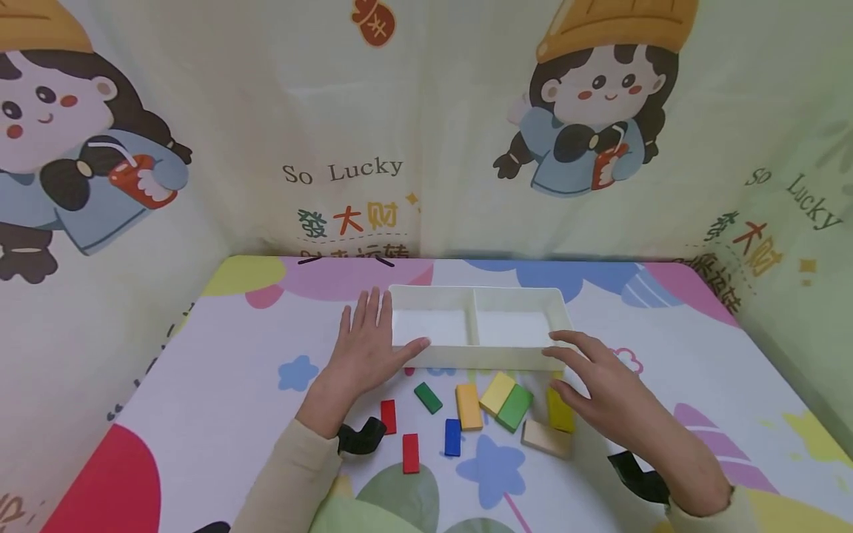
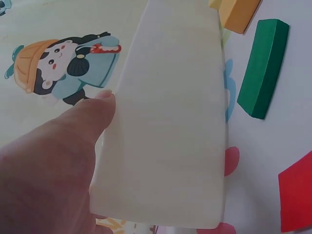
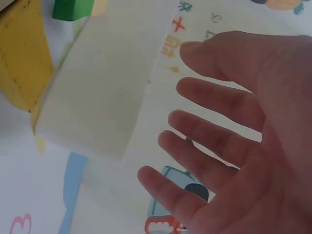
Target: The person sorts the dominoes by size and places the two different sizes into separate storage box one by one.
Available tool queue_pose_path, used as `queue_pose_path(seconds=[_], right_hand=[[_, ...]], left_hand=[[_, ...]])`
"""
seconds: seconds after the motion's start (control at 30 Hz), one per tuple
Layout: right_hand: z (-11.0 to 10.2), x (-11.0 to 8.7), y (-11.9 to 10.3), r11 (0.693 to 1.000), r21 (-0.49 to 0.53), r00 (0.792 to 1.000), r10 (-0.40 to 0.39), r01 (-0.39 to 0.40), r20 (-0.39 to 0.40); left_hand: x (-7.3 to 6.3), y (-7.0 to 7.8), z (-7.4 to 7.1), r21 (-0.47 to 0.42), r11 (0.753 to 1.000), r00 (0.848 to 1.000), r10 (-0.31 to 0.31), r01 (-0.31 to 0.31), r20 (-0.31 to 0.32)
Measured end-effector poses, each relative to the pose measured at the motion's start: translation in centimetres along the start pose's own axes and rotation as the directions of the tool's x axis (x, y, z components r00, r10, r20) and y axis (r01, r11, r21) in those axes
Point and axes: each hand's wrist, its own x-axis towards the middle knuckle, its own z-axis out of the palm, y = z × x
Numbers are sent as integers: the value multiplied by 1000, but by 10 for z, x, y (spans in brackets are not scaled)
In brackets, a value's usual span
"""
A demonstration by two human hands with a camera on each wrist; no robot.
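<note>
A white two-compartment tray (image 1: 435,358) lies on the table, its compartments bare. At its left end is my left hand (image 1: 363,352), fingers straight along the side and thumb on the front rim. The left wrist view shows the thumb (image 2: 105,105) at the edge of the tray's wall (image 2: 165,126). My right hand (image 1: 603,377) hovers by the tray's right front corner with spread fingers, holding nothing; the right wrist view shows its open palm (image 3: 253,170). Nearest below it are a yellow block (image 1: 560,411) and a tan block (image 1: 546,438).
In front of the tray lie a dark green block (image 1: 428,397), red blocks (image 1: 411,453), a blue block (image 1: 452,437), an orange block (image 1: 469,406), a pale yellow block (image 1: 497,392) and a light green block (image 1: 515,408). A patterned cloth wall (image 1: 460,215) stands behind the table.
</note>
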Motion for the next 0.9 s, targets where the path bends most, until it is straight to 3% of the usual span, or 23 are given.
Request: queue_pose_path(seconds=[0.1, 0.33, 0.4, 0.5, 0.67, 0.9], right_hand=[[0, -5, 2, 999, -13, 999, -37, 36, -39], [7, -11, 6, 992, -61, 993, -114, 111, -43], [8, -11, 6, 994, -47, 995, -95, 94, -12], [11, -11, 5, 999, -22, 994, -29, 32, 104], [16, -9, 9, 997, 35, 947, 58, -73, 316], [17, -7, 10, 984, 61, 877, 122, -169, 466]], left_hand=[[0, 2, -1, 7, 1000, 1000, 3, -3, -3], [1, 3, -4, 7, 1000, 1000, 4, -4, -10], [1, 3, -5, 6, 1000, 1000, -1, 1, -7], [1, 1, -5, 3, 1000, 1000, -7, 7, 5], [2, 0, -4, -12, 1000, 1000, -5, 5, -1], [2, 0, -3, -7, 1000, 1000, -9, 9, 2]])
